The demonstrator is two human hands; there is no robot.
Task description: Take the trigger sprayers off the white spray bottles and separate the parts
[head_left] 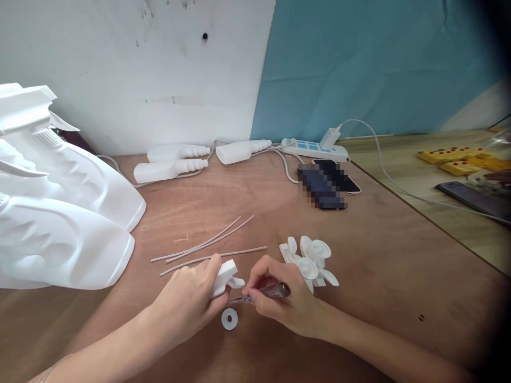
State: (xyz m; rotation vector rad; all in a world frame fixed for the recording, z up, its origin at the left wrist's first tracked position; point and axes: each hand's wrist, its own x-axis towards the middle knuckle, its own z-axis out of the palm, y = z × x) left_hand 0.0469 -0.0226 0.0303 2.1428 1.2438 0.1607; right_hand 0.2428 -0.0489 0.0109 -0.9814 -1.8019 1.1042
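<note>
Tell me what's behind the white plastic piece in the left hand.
Behind the white plastic piece, three thin tubes lie on the wooden table. The piece and left hand cover whatever is directly behind them.

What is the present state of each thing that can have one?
White trigger part: held in left grip.
Clear-handled tool: held in right grip.
White ring: lying flat, loose.
Thin tubes: three, lying loose.
Small white parts: clustered.
Spray bottles: heads fitted.
Power strip: charger plugged in.
Pale-edged phone: lying flat.
</note>
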